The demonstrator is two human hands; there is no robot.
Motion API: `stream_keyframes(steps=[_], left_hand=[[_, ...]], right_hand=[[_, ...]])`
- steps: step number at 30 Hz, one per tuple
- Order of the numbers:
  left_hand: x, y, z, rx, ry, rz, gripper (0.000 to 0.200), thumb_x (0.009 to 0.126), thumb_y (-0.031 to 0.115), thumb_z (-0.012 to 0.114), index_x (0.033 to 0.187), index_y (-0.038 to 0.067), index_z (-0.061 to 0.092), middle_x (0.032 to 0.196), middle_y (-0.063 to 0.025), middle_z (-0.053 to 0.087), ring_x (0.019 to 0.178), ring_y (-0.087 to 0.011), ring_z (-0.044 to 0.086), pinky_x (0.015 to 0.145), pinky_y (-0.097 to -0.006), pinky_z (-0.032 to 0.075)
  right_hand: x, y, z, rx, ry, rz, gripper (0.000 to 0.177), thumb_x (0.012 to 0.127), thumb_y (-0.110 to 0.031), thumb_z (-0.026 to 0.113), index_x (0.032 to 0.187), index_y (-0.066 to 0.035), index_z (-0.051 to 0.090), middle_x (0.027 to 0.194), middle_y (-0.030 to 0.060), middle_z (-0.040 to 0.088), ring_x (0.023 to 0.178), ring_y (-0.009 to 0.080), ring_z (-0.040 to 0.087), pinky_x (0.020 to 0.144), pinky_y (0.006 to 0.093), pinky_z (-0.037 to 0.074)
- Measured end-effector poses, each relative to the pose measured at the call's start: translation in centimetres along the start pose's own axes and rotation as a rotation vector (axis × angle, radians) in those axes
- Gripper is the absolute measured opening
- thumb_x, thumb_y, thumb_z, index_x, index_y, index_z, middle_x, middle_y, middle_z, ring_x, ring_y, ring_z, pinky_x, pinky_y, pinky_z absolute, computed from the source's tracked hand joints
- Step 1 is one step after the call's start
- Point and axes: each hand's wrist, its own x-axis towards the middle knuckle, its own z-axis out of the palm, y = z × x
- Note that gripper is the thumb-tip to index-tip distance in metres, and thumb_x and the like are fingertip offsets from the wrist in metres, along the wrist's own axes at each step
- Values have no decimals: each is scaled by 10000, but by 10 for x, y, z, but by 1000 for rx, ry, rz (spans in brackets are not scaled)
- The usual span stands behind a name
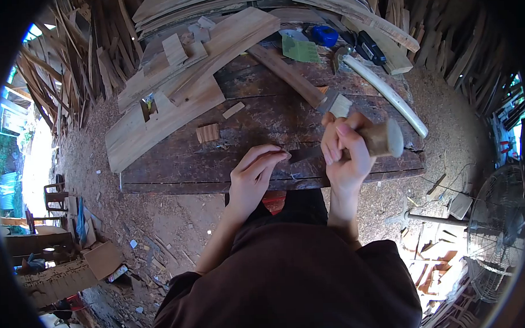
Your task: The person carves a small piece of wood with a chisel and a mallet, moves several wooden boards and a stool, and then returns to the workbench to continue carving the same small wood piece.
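Note:
My right hand [350, 146] is closed around a chisel [384, 139] with a thick, pale wooden handle. Its dark, narrow blade points left, low over the worn wooden table [255, 126] near the front edge. At the blade's tip, the fingers of my left hand [256, 174] are pinched together and touch the end of the metal. Beyond my right hand lies a wooden bar [288, 76] beside a flat metal piece [330, 99] and a pale block [342, 106]. A small striped wood block [207, 133] and a thin wood strip [234, 110] lie left of centre.
Large cut boards [168, 124] cover the table's left side. A blue tape measure [324, 36], a green sheet [300, 49], a black object [369, 47] and a tool with a long pale handle [387, 96] lie at the back right. A fan [496, 225] stands on the right.

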Motion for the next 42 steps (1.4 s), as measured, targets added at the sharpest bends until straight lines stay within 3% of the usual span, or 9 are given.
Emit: stream_keyframes(steps=[5, 11, 13, 14, 17, 20, 25, 27, 42], left_hand=[[-4, 0, -2, 8, 6, 18, 168, 824, -54, 648, 968, 19, 693, 1002, -100, 647, 879, -234, 669, 746, -309, 547], [-8, 0, -1, 54, -26, 39, 137, 818, -41, 669, 938, 14, 702, 991, -103, 656, 897, -230, 673, 759, -304, 555], [-7, 2, 2, 36, 12, 30, 135, 816, -38, 674, 937, 13, 703, 1005, -106, 662, 905, -231, 677, 766, -303, 559], [-7, 2, 4, 23, 46, 26, 133, 814, -36, 678, 935, 13, 704, 1018, -109, 668, 914, -231, 681, 772, -302, 563], [-6, 0, 3, 54, 15, 52, 134, 806, -34, 686, 931, 10, 704, 1044, -115, 678, 925, -236, 687, 783, -304, 567], [-9, -3, 3, 36, 19, 51, 126, 802, -29, 694, 921, 8, 702, 1060, -124, 683, 937, -241, 689, 788, -308, 568], [-8, -3, 3, 53, 31, 48, 120, 802, -30, 695, 915, 9, 702, 1044, -125, 685, 923, -240, 691, 777, -309, 568], [-6, -3, 3, 57, 34, 45, 121, 802, -31, 695, 916, 10, 702, 1040, -126, 685, 915, -240, 693, 771, -309, 567], [-7, 1, 2, 78, 36, 51, 143, 794, -52, 695, 916, 17, 719, 999, -105, 679, 838, -205, 691, 705, -285, 559]], right_hand=[[-10, 2, 15, -199, 30, -104, 206, 844, -85, 536, 684, -112, 409, 472, -12, 358, 392, 84, 325, 874, 354, 352], [-21, -7, 12, -238, -62, -135, 171, 861, -81, 535, 725, -113, 437, 480, -25, 373, 394, 83, 334, 872, 362, 339], [-24, -6, 18, -197, -15, -186, 169, 860, -57, 533, 732, -109, 435, 481, -28, 371, 395, 79, 343, 871, 364, 338], [-28, 1, 24, -332, 145, -63, 172, 849, -30, 538, 732, -106, 437, 480, -35, 367, 397, 74, 356, 871, 371, 336], [-24, 3, 18, -364, 6, -122, 186, 859, -32, 530, 726, -106, 423, 492, -43, 375, 395, 69, 359, 873, 359, 337], [-23, -10, 17, -155, -9, -199, 192, 868, -48, 528, 726, -110, 414, 496, -47, 372, 394, 69, 350, 868, 353, 338], [-24, 7, 12, -308, -5, -153, 162, 862, -115, 523, 728, -118, 431, 481, -31, 359, 393, 73, 329, 879, 362, 325], [-22, -3, 8, -135, 69, -118, 168, 859, -134, 523, 726, -127, 420, 481, -28, 361, 393, 76, 318, 880, 357, 320], [-18, -1, 8, -122, 45, -103, 202, 875, -32, 536, 725, -99, 418, 513, -19, 383, 407, 72, 350, 848, 331, 374]])
